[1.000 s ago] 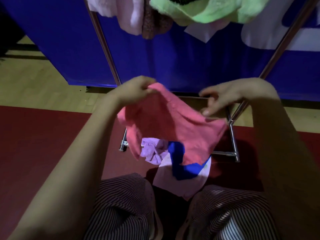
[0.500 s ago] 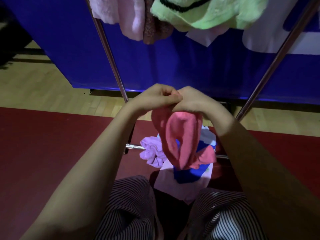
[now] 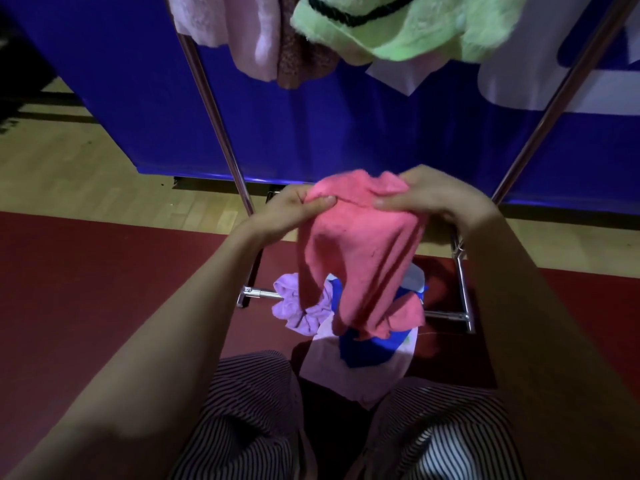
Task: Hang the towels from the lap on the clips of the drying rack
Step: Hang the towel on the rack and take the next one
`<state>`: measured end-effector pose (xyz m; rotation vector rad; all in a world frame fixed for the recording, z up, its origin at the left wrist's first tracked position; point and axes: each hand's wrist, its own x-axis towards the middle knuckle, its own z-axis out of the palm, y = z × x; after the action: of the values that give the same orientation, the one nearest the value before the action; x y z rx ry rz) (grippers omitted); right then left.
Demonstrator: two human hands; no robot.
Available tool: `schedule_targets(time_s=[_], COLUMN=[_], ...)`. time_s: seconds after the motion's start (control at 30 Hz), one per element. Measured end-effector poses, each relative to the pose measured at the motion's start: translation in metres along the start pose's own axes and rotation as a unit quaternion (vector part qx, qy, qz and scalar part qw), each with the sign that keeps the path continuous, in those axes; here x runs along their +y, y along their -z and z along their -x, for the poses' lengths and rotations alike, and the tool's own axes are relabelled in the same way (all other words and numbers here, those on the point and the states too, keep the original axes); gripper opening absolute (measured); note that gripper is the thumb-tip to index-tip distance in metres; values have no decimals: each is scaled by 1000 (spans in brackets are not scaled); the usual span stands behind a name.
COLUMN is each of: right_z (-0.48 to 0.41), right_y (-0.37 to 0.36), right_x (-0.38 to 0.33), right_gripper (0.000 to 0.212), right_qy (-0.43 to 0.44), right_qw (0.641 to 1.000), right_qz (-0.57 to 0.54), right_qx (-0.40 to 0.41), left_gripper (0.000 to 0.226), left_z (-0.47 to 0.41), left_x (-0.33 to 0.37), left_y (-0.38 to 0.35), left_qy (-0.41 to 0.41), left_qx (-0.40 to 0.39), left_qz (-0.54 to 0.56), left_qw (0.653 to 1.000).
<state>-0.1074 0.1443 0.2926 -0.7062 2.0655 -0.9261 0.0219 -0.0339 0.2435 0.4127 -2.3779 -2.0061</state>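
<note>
Head view shows both hands raised in front of the drying rack (image 3: 221,133). Left hand (image 3: 294,211) pinches the top left edge of a pink towel (image 3: 360,251) between thumb and fingers; right hand (image 3: 433,195) clamps the top right edge the same way. Its cloth hangs down from both grips in folds, above a lilac towel (image 3: 294,306) and a blue-and-white cloth (image 3: 360,362) on the lap.

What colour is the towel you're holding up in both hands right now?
Pink, a coral shade. The head view shows the towel pinched along its top edge by the left hand and right hand.
</note>
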Motion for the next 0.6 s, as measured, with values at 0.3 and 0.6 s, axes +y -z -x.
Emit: schedule_targets(time_s=[0.3,0.6], right_z=[-8,-20], right_y=[-8,-40], right_x=[-9,-5], right_gripper=[91,20], right_qy=[119,81], right_qw=[980,950], right_qz=[113,224], right_qx=[-108,-201], left_gripper=[17,29], left_z=[-4,-9], left_x=[19,16], left_y=[-20,-19], left_qy=[-19,8], left_qx=[-138,-250], left_qz=[-170,-251], left_qw=[975,935])
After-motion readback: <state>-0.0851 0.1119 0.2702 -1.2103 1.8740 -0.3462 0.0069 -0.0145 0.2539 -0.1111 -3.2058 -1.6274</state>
